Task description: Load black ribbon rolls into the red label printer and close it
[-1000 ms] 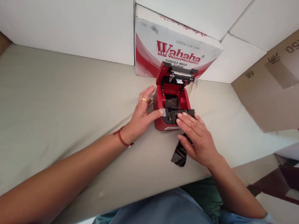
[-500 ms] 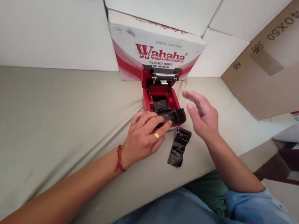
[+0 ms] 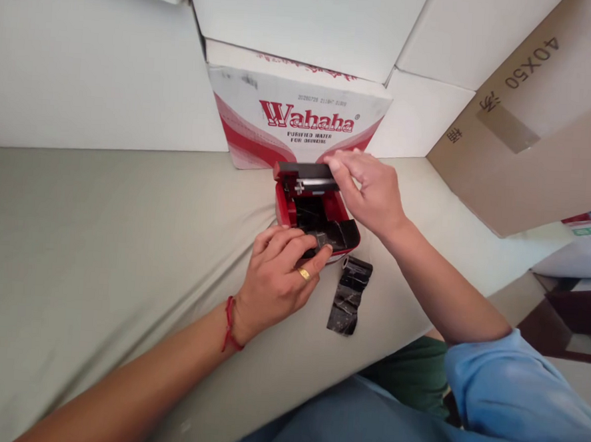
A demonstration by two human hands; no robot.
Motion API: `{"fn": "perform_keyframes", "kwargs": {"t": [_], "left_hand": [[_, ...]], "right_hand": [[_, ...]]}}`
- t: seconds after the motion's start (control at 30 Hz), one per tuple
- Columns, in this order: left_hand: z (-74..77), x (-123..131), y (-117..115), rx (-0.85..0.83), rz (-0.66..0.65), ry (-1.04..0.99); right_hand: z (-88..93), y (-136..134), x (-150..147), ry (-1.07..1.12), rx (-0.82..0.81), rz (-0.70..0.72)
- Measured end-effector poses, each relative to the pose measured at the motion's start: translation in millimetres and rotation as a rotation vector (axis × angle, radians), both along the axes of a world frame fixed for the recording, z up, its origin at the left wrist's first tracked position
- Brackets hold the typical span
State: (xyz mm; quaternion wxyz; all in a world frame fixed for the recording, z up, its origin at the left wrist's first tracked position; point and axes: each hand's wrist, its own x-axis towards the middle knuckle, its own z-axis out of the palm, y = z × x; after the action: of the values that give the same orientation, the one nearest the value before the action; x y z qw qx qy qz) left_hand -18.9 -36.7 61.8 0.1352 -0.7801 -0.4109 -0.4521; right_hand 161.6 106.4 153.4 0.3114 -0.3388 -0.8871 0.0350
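Note:
A small red printer-like device [image 3: 283,210] stands on the cloth-covered surface, its black-edged lid [image 3: 303,170] partly raised. Black film [image 3: 342,234] runs from inside the device over its front edge. My left hand [image 3: 285,267], with a gold ring, presses the film against the front edge; thumb and fingers are close together there. At the lid's right end, my right hand [image 3: 370,189] has its fingers behind the lid and its thumb on top. A loose roll of black film [image 3: 349,298] lies partly unrolled in front of the device.
Behind the device stands a white and red Wahaha box [image 3: 306,118], with white boxes [image 3: 308,22] around and above it. A large brown carton [image 3: 526,128] is at the right. The pale green cloth [image 3: 98,249] has long creases.
My right hand has moved left and up from beside the device onto the lid. The lid has tilted forward and down. My left hand stays on the film.

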Motion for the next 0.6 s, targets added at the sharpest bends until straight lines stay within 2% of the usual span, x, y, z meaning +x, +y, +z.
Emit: {"fn": "perform_keyframes", "kwargs": {"t": [0.13, 0.23, 0.37, 0.5, 0.6], "left_hand": [[-3.5, 1.1, -2.7, 0.012, 0.037, -0.012], [-10.4, 0.2, -3.8, 0.013, 0.06, -0.032], [-15.0, -2.6, -4.0, 0.006, 0.036, -0.03], [-9.0, -4.8, -4.2, -0.005, 0.009, -0.047], [-6.5, -7.5, -1.5, -0.095, 0.004, -0.217]], "right_hand": [[-18.2, -38.4, 23.3, -0.017, 0.007, 0.031], [-31.9, -54.3, 34.4, -0.066, -0.044, 0.039], [-39.3, -63.8, 35.4, -0.071, -0.052, -0.002], [-41.0, -66.8, 33.0, -0.062, -0.086, -0.027], [-44.6, -66.0, 32.8, 0.001, -0.093, -0.031]]}}
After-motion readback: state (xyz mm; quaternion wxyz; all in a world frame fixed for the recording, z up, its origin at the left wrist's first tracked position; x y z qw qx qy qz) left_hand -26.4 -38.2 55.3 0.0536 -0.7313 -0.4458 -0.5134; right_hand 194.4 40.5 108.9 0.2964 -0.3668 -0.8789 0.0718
